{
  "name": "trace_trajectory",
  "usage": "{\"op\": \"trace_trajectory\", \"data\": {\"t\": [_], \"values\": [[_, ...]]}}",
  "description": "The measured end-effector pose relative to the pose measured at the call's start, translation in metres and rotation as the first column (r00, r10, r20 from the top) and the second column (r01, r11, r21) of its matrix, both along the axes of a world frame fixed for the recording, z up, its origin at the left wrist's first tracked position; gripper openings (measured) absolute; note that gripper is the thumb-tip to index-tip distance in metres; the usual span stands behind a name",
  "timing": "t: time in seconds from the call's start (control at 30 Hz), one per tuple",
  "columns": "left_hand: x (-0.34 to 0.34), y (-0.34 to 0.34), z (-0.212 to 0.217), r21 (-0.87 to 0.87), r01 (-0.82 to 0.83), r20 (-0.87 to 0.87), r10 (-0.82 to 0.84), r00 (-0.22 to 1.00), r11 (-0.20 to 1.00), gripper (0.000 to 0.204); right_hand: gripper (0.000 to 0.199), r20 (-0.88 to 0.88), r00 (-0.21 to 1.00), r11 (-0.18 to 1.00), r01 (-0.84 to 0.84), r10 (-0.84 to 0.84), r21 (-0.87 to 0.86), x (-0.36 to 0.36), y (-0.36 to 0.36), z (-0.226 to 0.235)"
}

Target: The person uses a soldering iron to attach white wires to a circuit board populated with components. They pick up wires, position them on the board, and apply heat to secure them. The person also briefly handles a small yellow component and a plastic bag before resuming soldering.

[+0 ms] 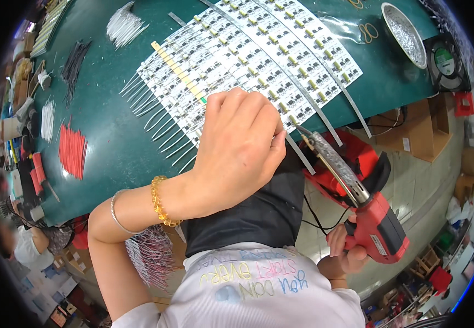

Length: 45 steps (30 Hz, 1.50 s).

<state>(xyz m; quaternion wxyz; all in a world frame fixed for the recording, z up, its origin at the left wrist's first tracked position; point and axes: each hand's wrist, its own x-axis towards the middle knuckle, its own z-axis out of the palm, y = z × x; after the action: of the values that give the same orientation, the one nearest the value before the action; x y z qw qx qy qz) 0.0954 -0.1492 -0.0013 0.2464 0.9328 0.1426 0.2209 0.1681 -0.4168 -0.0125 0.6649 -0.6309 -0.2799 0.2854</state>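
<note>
A sheet of white circuit boards (331,54) with small dark and yellow parts lies on the green table in front of me. White wires (163,123) stick out from its left edge, and long metal strips (352,104) lie across it. My left hand (239,147) is over the sheet's near edge, fingers curled and thumb pinched to the forefinger; what they hold is hidden. A yellow strip (176,68) runs beneath that hand. In my right hand (349,254) is a red soldering gun (379,227), its tip close to the sheet's edge beside my left fingertips.
White wires (126,27), black wires (74,65) and red wires (73,152) lie in piles on the left. At the far right stand a metal bowl (405,35) and a black fan (446,63). A cardboard box (420,131) sits below the table edge. Another person (32,249) is at left.
</note>
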Motion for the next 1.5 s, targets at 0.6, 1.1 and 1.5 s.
{"op": "trace_trajectory", "data": {"t": [0.6, 1.1, 1.5], "values": [[0.001, 0.001, 0.001, -0.013, 0.011, -0.002, -0.011, 1.0, 1.0, 0.014, 0.074, -0.068, 0.998, 1.0, 0.004, -0.004, 0.009, -0.003, -0.005, -0.001], [0.002, 0.0, 0.003, -0.009, 0.018, -0.006, -0.018, 1.0, 1.0, 0.014, 0.074, -0.039, 0.998, 0.995, -0.051, 0.054, 0.083, 0.003, -0.001, 0.0], [0.002, 0.002, 0.003, -0.003, 0.027, 0.008, -0.027, 1.0, 1.0, 0.016, 0.066, -0.053, 0.991, 0.992, 0.122, -0.124, -0.03, -0.006, -0.037, -0.029]]}}
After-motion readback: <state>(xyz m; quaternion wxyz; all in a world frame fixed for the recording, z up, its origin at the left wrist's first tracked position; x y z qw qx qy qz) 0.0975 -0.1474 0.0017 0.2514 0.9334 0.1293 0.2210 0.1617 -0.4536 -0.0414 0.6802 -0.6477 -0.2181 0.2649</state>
